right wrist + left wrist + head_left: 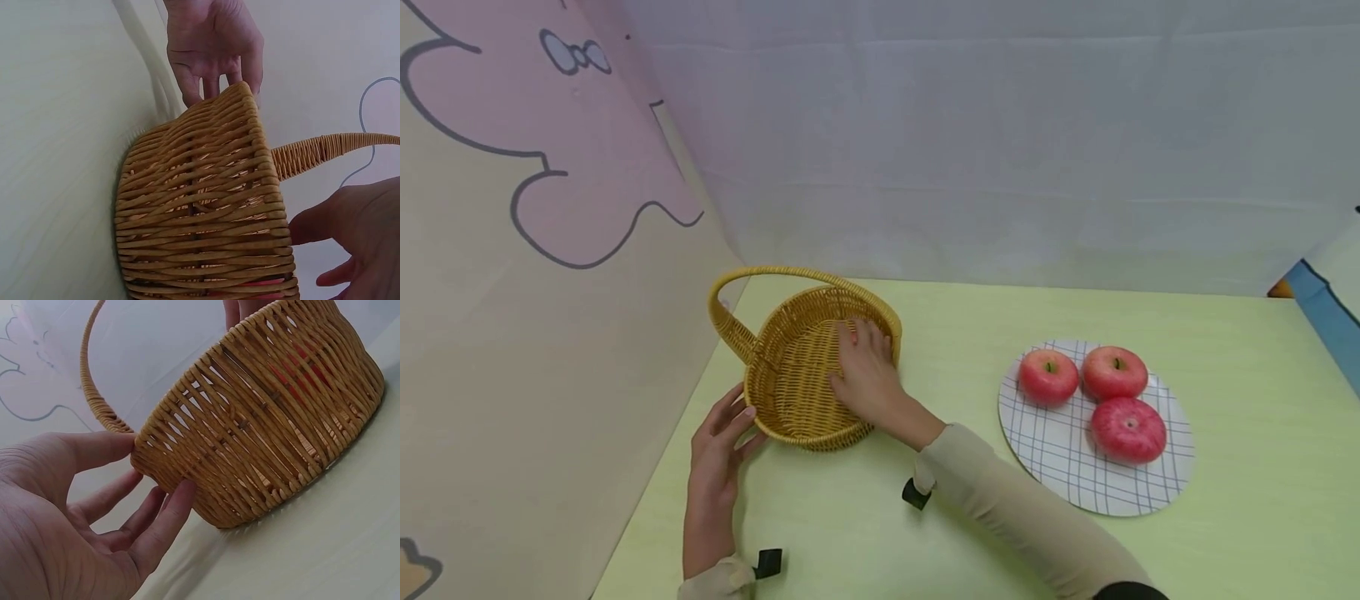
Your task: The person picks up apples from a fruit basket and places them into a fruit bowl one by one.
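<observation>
A wicker basket (805, 383) with a tall arched handle (797, 271) stands on the left part of the table. My left hand (718, 450) touches its near-left side; in the left wrist view the fingertips (183, 490) lie against the outer wall and the rim, none hooked inside. My right hand (871, 375) reaches down inside the basket, over a red apple (853, 337) that it holds near the right inner wall. Most of that apple is hidden under the fingers, though its red shows through the weave in the left wrist view.
To the right lies a round checked plate (1060, 475) bearing three red apples (1115, 372). A wall with a pink cartoon print (587, 167) rises close by the basket's left side. Behind the table hangs a pale cloth backdrop (1000, 150).
</observation>
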### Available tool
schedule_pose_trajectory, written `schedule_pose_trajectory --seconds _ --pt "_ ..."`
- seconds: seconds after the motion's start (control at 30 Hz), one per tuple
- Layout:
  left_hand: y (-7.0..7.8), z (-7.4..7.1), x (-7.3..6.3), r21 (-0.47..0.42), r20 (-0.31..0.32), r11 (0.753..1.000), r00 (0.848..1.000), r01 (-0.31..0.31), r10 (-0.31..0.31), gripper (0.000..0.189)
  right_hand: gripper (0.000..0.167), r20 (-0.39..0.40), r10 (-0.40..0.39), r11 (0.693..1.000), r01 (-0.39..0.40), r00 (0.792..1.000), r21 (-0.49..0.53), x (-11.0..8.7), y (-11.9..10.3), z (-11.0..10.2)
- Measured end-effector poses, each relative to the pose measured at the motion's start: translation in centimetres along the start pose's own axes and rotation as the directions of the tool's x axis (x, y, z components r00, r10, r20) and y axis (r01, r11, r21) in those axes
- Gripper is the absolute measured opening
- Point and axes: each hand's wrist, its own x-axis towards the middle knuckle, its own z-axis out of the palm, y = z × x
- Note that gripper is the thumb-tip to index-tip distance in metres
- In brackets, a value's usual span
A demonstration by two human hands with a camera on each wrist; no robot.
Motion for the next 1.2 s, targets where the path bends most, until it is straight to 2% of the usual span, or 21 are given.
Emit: schedule_pose_trajectory --seconds 0.1,0.3,0.57,0.73,0.9,1.03,1.2 --pt "-0.1 0.0 0.0 0.001 0.002 1.0 1.0 -0.009 0.009 0.052 0.071 0.018 0.027 0.999 -0.026 0.999 -0.037 0.3 -0.1 0.0" --pt "0.2 0.1 -0.1 0.007 -0.002 1.0 1.0 -0.01 0.01 0.053 0.071 0.055 0.033 0.997 -0.03 0.998 -0.067 0.6 -0.2 -0.3" --pt "0.3 0.1 -0.1 0.015 0.0 1.0 1.0 -0.006 0.006 0.053 0.08 0.069 0.031 0.993 -0.023 0.997 -0.117 0.6 0.2 -0.2" --pt "0.3 0.2 -0.1 0.016 0.0 1.0 1.0 -0.003 0.003 0.053 0.073 0.062 0.006 0.985 0.005 0.998 -0.174 0.3 0.2 0.0" --pt "0.3 0.2 -0.1 0.009 0.0 1.0 1.0 0.003 -0.003 0.053 0.061 0.03 -0.057 0.948 0.063 0.998 -0.31 0.1 0.4 0.5" --pt "0.3 0.2 -0.1 0.004 -0.003 1.0 1.0 0.004 -0.004 0.053 0.062 0.004 -0.101 0.905 0.093 0.995 -0.414 0.0 0.6 0.9" --pt "0.2 0.1 0.0 0.001 -0.007 1.0 1.0 0.0 0.0 0.053 0.068 0.001 -0.111 0.896 0.1 0.994 -0.432 -0.1 0.6 1.0"
